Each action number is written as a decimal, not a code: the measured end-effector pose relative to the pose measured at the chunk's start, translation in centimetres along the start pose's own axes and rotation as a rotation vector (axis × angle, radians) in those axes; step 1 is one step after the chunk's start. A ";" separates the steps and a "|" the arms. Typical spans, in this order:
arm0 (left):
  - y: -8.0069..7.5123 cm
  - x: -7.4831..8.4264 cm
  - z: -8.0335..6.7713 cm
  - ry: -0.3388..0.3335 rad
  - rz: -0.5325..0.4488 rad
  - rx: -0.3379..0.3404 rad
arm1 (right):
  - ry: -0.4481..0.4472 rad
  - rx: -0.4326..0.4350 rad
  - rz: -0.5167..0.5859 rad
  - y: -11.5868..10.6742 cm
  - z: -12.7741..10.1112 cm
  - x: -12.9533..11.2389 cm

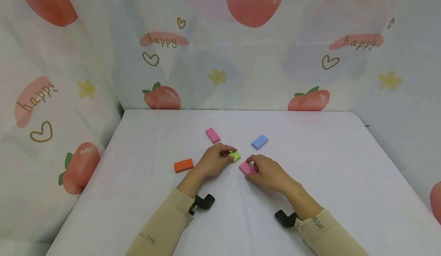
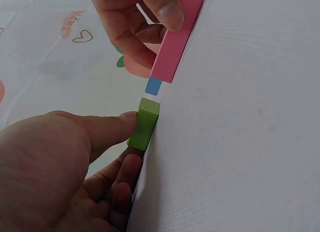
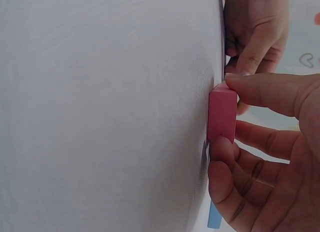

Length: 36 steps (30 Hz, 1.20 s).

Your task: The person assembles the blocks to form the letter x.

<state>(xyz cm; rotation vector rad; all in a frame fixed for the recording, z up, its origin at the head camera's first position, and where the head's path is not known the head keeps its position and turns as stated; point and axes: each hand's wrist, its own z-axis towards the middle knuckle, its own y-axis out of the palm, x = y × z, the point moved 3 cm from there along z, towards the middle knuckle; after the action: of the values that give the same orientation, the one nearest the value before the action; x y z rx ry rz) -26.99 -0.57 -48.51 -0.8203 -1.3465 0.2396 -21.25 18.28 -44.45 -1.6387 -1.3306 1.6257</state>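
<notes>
Near the middle of the table, my left hand (image 1: 215, 159) pinches a lime green block (image 1: 235, 156) between thumb and fingers. In the left wrist view the green block (image 2: 144, 123) shows its narrow end, with the thumb against one side. Just to the right, my right hand (image 1: 268, 172) grips a pink block (image 1: 246, 168) by its ends. The right wrist view has this pink block (image 3: 222, 114) between the thumb and fingertips, low at the white tabletop. A small gap separates the green and pink blocks in the head view.
A second pink block (image 1: 213, 135) lies beyond my left hand, and a blue block (image 1: 260, 142) beyond my right. An orange block (image 1: 183, 165) lies left of my left wrist. The white table (image 1: 310, 145) meets a printed cloth backdrop (image 1: 255, 64) behind and at the sides.
</notes>
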 end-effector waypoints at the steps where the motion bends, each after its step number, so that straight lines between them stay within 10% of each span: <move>1: 0.0 0.0 0.0 -0.001 0.000 0.000 | 0.003 -0.001 0.000 0.0 0.0 0.0; 36: -0.1 0.0 0.0 0.024 -0.007 0.008 | 0.014 0.029 0.001 0.4 1.5 -0.4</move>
<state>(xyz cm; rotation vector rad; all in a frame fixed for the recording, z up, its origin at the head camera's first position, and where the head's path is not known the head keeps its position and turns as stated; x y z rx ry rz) -26.99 -0.67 -48.45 -0.8100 -1.3248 0.2289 -22.50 17.34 -44.85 -1.6310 -1.2944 1.6239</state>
